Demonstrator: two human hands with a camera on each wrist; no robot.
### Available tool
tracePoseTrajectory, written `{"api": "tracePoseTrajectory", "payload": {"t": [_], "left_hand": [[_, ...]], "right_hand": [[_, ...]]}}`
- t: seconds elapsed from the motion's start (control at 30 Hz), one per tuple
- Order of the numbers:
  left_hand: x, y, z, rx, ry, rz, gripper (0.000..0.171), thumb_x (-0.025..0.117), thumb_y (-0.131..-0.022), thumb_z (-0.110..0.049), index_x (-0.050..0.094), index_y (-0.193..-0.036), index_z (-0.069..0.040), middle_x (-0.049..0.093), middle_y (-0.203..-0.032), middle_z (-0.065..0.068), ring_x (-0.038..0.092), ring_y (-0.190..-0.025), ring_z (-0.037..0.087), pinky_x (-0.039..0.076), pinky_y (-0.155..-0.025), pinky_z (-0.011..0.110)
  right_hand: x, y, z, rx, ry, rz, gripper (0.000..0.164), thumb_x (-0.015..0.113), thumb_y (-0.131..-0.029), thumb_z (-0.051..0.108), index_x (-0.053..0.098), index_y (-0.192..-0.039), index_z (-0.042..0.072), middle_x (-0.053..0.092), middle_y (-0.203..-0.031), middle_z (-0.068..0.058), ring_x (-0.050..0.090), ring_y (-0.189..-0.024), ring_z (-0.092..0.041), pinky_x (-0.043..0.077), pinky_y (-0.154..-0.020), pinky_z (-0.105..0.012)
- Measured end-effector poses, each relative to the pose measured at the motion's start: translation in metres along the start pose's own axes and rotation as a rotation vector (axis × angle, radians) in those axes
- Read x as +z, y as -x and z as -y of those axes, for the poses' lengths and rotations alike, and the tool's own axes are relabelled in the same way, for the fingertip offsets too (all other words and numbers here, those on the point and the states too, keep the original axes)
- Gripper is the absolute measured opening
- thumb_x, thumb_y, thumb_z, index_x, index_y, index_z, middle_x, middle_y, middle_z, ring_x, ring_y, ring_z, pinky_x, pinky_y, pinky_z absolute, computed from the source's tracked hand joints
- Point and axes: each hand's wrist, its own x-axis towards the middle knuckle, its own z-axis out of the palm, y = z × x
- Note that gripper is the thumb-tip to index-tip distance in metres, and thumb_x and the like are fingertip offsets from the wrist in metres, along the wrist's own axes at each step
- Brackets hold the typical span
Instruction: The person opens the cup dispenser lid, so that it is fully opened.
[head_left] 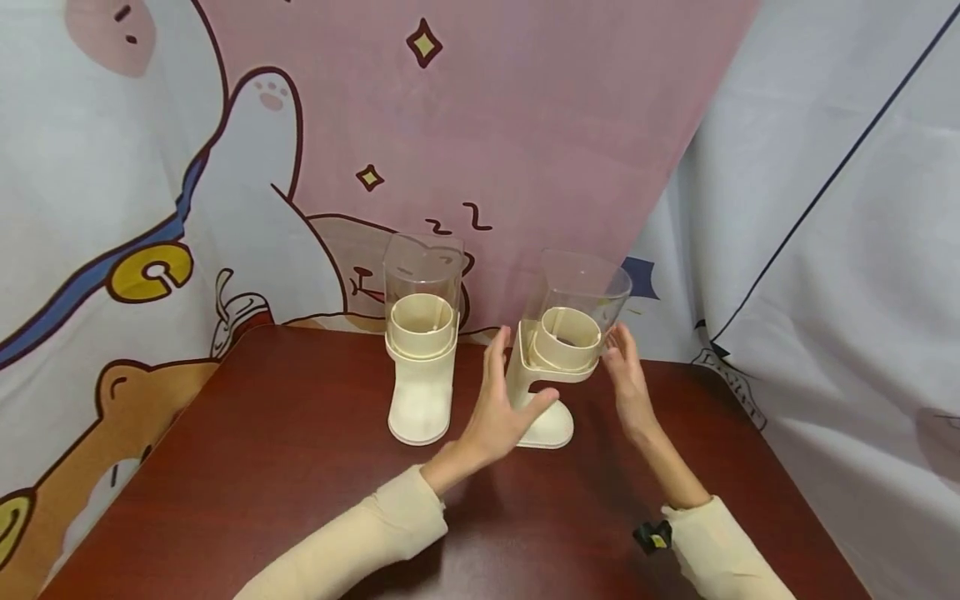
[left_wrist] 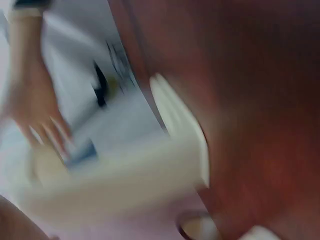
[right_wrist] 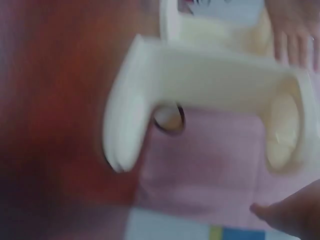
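Two cream stands hold clear containers in the head view. My left hand (head_left: 498, 417) is spread beside the upright of the right stand (head_left: 546, 429), thumb out in front of it. On the other side, my right hand (head_left: 628, 383) has its fingertips close to that stand's clear container (head_left: 585, 279). Fingers on both hands look extended, not curled round anything. The right stand's cup ring faces right, with a rounded base below. Both wrist views are blurred; the cream upright (left_wrist: 130, 180) and the C-shaped side of the stand (right_wrist: 210, 75) show between the hands.
The left stand (head_left: 422, 408), with its own clear container (head_left: 423, 267), stands a short way to the left. Under both is a dark red-brown table (head_left: 285, 467). Printed cartoon cloth (head_left: 585, 108) hangs behind the table and along its sides.
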Motion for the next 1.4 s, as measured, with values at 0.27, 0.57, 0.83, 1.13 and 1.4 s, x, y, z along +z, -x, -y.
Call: {"api": "tracePoseTrajectory", "payload": {"t": [0.27, 0.57, 0.83, 1.13, 1.4], "left_hand": [[-0.009, -0.059, 0.053, -0.102, -0.016, 0.21, 0.134, 0.073, -0.06, -0.083, -0.005, -0.159, -0.036, 0.009, -0.168, -0.003, 0.013, -0.154, 0.019, 0.02, -0.123, 0.048], [0.008, -0.057, 0.057, -0.14, 0.069, 0.211, 0.132, 0.086, -0.063, -0.064, 0.006, -0.161, -0.027, 0.014, -0.167, 0.009, 0.024, -0.15, 0.021, 0.026, -0.12, 0.046], [0.008, -0.06, 0.056, -0.073, 0.009, 0.191, 0.127, 0.088, -0.068, -0.053, 0.006, -0.16, -0.023, 0.017, -0.165, 0.012, 0.026, -0.149, 0.024, 0.028, -0.12, 0.049], [0.006, -0.062, 0.055, -0.045, -0.026, 0.177, 0.123, 0.09, -0.071, -0.041, 0.008, -0.16, -0.019, 0.02, -0.164, 0.013, 0.028, -0.149, 0.025, 0.028, -0.12, 0.048], [0.004, -0.062, 0.051, -0.063, -0.034, 0.21, 0.123, 0.09, -0.072, -0.028, 0.006, -0.161, -0.02, 0.021, -0.164, 0.012, 0.026, -0.15, 0.023, 0.027, -0.121, 0.047]], "right_hand": [[-0.002, -0.055, 0.015, -0.223, -0.211, 0.085, 0.105, 0.077, -0.079, 0.056, 0.019, -0.156, 0.016, 0.035, -0.157, -0.012, 0.037, -0.145, -0.02, 0.034, -0.116, -0.028], [0.027, -0.062, 0.01, -0.449, -0.351, -0.004, 0.099, 0.084, -0.075, 0.049, 0.033, -0.148, 0.006, 0.062, -0.133, -0.011, 0.067, -0.114, -0.021, 0.05, -0.102, -0.031], [0.032, -0.069, 0.011, -0.521, -0.395, -0.055, 0.087, 0.084, -0.077, 0.047, 0.042, -0.141, 0.006, 0.068, -0.121, -0.01, 0.072, -0.101, -0.021, 0.055, -0.092, -0.029], [0.032, -0.071, 0.016, -0.495, -0.377, -0.084, 0.084, 0.081, -0.081, 0.048, 0.041, -0.141, 0.004, 0.067, -0.121, -0.013, 0.071, -0.104, -0.024, 0.056, -0.095, -0.036], [0.034, -0.069, 0.016, -0.566, -0.334, -0.138, 0.094, 0.083, -0.076, 0.053, 0.041, -0.141, -0.001, 0.067, -0.12, -0.02, 0.072, -0.101, -0.025, 0.058, -0.088, -0.03]]}}
